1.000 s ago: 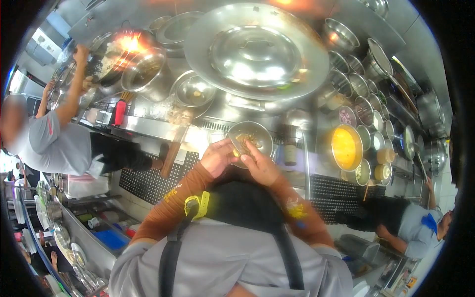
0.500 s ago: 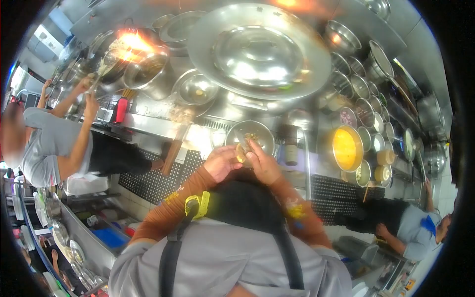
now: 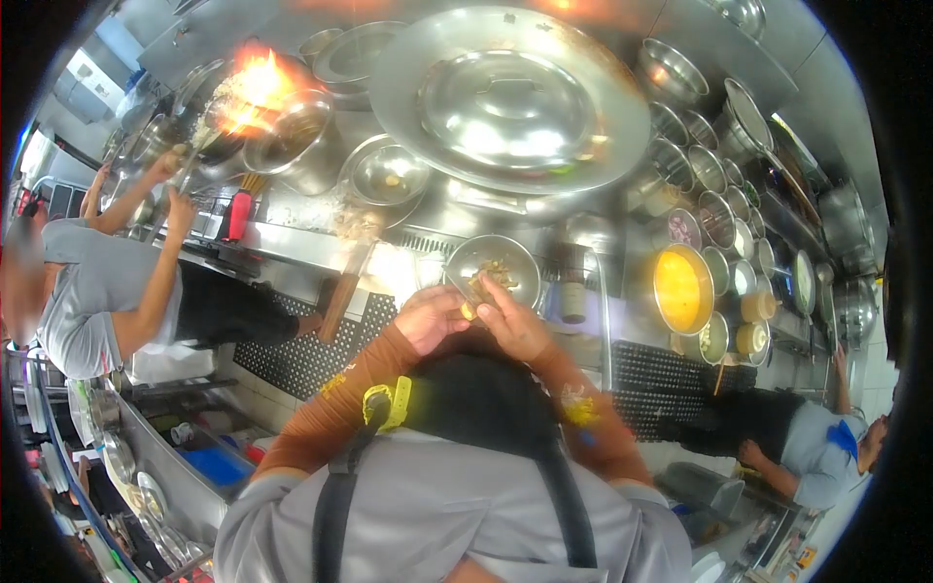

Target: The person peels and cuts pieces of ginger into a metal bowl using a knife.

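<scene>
My left hand (image 3: 431,322) is closed, with a small yellow piece of food (image 3: 468,312) showing at its fingertips. Close beside it, my right hand (image 3: 515,326) has its fingers bent together over the near side of a metal bowl (image 3: 530,264). What those fingers hold is too blurred to make out. Inside the bowl lie brownish-yellow scraps (image 3: 496,270), perhaps peelings. Both hands are at the bowl's near rim, in front of my dark apron.
A large wok with a domed lid (image 3: 505,107) stands ahead. At left a person (image 3: 107,282) works at a flaming wok (image 3: 258,97). On the right are a bowl of orange-yellow liquid (image 3: 682,290), several ingredient pots and another person (image 3: 816,447). A dark bottle (image 3: 572,291) stands near my right hand.
My right hand has shifted slightly left and its fingers lie flatter over the bowl. Less of the yellow piece shows in my left hand. The flame at left has grown.
</scene>
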A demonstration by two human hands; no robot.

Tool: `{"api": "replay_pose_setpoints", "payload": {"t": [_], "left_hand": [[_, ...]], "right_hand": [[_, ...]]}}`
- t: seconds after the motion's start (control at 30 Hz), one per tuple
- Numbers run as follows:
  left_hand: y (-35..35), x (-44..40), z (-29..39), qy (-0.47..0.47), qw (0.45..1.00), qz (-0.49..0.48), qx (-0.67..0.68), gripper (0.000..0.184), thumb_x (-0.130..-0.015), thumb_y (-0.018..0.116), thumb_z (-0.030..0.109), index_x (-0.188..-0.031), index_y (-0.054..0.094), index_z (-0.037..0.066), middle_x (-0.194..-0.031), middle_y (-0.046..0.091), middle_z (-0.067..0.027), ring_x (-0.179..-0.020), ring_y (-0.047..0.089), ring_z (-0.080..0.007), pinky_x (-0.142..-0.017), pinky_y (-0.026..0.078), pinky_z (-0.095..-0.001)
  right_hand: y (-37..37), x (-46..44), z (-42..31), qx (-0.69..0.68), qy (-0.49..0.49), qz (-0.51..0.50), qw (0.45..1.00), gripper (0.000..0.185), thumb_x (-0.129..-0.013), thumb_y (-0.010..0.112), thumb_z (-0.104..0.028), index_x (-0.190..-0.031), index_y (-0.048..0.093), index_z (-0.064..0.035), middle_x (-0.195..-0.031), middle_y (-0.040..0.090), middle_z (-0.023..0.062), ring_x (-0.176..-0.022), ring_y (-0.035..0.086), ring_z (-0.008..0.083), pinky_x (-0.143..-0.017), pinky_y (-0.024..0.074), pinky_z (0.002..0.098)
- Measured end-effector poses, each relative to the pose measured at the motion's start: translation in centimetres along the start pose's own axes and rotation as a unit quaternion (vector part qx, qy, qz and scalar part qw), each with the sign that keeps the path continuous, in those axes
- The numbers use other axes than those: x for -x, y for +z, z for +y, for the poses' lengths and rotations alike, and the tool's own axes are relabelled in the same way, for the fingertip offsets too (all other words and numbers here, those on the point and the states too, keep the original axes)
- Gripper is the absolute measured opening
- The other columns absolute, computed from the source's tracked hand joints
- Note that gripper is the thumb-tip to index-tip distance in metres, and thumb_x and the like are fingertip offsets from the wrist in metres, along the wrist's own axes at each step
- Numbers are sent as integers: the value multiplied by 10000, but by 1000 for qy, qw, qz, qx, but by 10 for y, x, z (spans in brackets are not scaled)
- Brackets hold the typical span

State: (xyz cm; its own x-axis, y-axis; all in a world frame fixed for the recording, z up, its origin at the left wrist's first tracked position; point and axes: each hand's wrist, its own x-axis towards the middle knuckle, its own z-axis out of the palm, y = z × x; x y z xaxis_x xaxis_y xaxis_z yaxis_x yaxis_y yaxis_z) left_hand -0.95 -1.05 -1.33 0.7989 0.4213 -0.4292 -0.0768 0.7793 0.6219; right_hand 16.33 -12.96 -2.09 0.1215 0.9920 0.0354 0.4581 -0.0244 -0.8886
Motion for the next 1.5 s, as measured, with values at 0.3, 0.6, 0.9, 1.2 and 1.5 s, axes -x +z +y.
{"api": "replay_pose_setpoints", "payload": {"t": [0.3,0.6,0.9,1.2,1.5], "left_hand": [[0,0,-7,-6,1000,-12,28,229,-940,586,127,-1154,601,46,-1077,644,-52,-953,605,-158,-783,518,-313],[4,2,3,7,1000,1,12,192,-944,584,116,-1113,619,30,-1055,659,-65,-933,622,-161,-752,526,-300],[7,0,-15,-18,999,8,-39,234,-962,563,125,-1176,587,35,-1061,625,-58,-957,596,-162,-808,520,-332],[14,-1,-3,15,998,28,-51,243,-955,572,144,-1164,609,27,-1082,653,-62,-928,616,-143,-771,520,-290],[17,1,-12,-18,996,39,-81,255,-957,571,112,-1184,570,-4,-1075,615,-89,-946,605,-178,-780,527,-315]], "right_hand": [[-9,3,-7,5,69,-3,998,569,-1008,430,-373,-1481,332,-72,-1225,583,316,-1116,593,444,-955,464,435],[-6,8,-6,40,13,-4,999,611,-1002,439,-389,-1515,276,-101,-1179,607,309,-1024,616,474,-914,486,467],[-2,-3,17,17,45,9,999,595,-1003,432,-400,-1496,313,-89,-1218,596,300,-1091,611,435,-938,480,450],[-6,3,-2,3,19,-14,1000,643,-1006,425,-412,-1492,272,-22,-1252,568,322,-1132,589,443,-980,453,433],[-5,3,-5,-18,45,12,999,536,-998,443,-399,-1410,364,-65,-1149,619,303,-1044,625,443,-906,482,445]]}}
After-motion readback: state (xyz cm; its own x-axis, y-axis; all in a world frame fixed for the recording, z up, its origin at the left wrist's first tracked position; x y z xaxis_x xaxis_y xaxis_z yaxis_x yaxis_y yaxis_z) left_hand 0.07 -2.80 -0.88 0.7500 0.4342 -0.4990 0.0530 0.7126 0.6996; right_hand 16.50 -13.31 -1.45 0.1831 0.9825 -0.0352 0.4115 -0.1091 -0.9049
